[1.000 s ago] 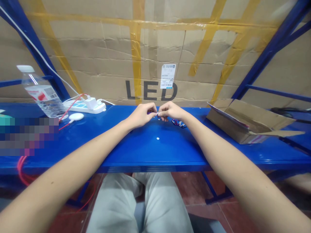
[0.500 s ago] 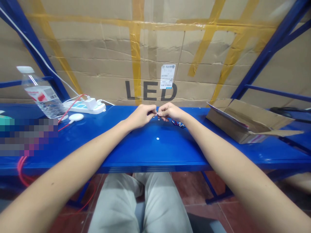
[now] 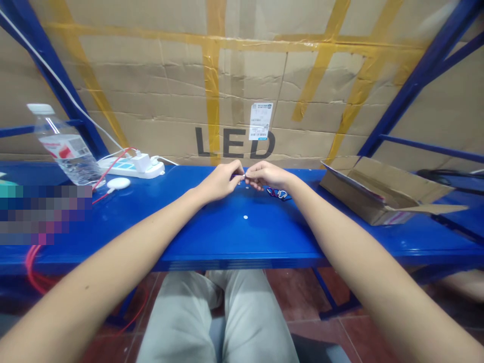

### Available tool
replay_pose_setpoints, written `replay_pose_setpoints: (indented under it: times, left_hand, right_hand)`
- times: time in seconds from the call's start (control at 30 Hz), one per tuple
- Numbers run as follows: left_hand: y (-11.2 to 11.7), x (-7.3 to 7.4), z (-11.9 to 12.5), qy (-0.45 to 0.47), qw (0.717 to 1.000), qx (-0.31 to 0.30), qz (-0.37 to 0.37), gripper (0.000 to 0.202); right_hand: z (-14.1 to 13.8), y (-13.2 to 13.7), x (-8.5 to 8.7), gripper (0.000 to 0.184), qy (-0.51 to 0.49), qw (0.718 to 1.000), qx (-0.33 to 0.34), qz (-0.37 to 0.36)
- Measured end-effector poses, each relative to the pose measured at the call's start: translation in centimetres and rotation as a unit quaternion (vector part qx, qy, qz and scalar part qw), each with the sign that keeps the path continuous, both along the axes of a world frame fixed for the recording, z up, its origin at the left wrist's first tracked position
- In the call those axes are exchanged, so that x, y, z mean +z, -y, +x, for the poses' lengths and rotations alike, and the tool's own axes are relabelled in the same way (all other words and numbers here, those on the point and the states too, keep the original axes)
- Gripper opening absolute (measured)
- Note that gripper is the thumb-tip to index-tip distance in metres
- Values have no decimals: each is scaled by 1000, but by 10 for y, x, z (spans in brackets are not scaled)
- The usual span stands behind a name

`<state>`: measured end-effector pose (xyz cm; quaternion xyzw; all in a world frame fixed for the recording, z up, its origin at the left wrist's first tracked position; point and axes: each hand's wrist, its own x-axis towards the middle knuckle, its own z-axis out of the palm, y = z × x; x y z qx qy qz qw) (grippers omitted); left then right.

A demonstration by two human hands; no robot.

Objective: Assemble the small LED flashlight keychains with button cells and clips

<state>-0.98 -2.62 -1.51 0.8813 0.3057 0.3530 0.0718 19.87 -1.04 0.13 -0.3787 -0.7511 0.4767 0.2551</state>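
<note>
My left hand [image 3: 223, 180] and my right hand [image 3: 267, 176] meet fingertip to fingertip above the far half of the blue table [image 3: 212, 229]. Both are pinched closed around something tiny and pale, too small to name. On the tabletop just below my right hand lie a few coloured carabiner-like clips [image 3: 277, 193], red, blue and silver, partly hidden by the wrist. A small white round piece [image 3: 245, 217] sits on the table in front of the hands, and smaller white bits lie under the fingers.
An open cardboard box [image 3: 381, 189] stands on the right. To the left are a water bottle [image 3: 66, 148], a white power strip [image 3: 147, 168] with plugs, a white oval device [image 3: 118, 183] and a red cable [image 3: 34, 267]. A large taped carton [image 3: 162, 101] rises behind the table.
My fingers have shifted slightly at the pinch, and the right-hand fingers are a little more extended. The clips show more clearly beside my right wrist. Otherwise the scene is the same.
</note>
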Motion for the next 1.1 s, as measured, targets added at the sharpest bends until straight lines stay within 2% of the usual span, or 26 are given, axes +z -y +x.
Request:
replay_pose_setpoints:
  times: [0.07, 0.13, 0.17, 0.23, 0.3, 0.43, 0.53, 0.7, 0.87, 1.0, 1.1]
  left_hand:
    - [-2, -2, 0, 21, 999, 19, -21, 6]
    - [-6, -4, 0, 38, 998, 37, -33, 9]
    - [-7, -5, -1, 44, 997, 44, -39, 9]
    - [-10, -6, -2, 49, 996, 54, -48, 9]
    - [-12, -8, -2, 44, 996, 60, -53, 10]
    - [-11, -8, -2, 29, 996, 59, -52, 12]
    - [-9, -7, -1, 30, 997, 54, -51, 12]
    - [-9, -8, -1, 29, 997, 54, -45, 13]
    - [-11, -9, -1, 30, 997, 49, -41, 12]
    - [-12, -10, -2, 16, 998, 47, -41, 13]
    - [-11, -11, -2, 1, 998, 43, -42, 14]
  right_hand:
    - [6, -2, 5, 19, 84, 991, -52, 92]
    - [14, -6, 9, 22, 194, 954, -129, 189]
    - [18, -8, 9, 22, 254, 932, -150, 213]
    - [24, -12, 9, 23, 365, 897, -154, 198]
    - [28, -14, 9, 24, 429, 875, -150, 165]
    - [29, -14, 7, 26, 461, 863, -144, 150]
    - [30, -15, 5, 27, 451, 869, -131, 158]
    - [26, -17, -1, 25, 414, 895, -113, 121]
    - [9, -7, 1, 16, 336, 925, -80, 159]
    - [-1, 2, 4, 13, 193, 976, -49, 93]
    - [-2, 2, -1, 9, 79, 994, -52, 63]
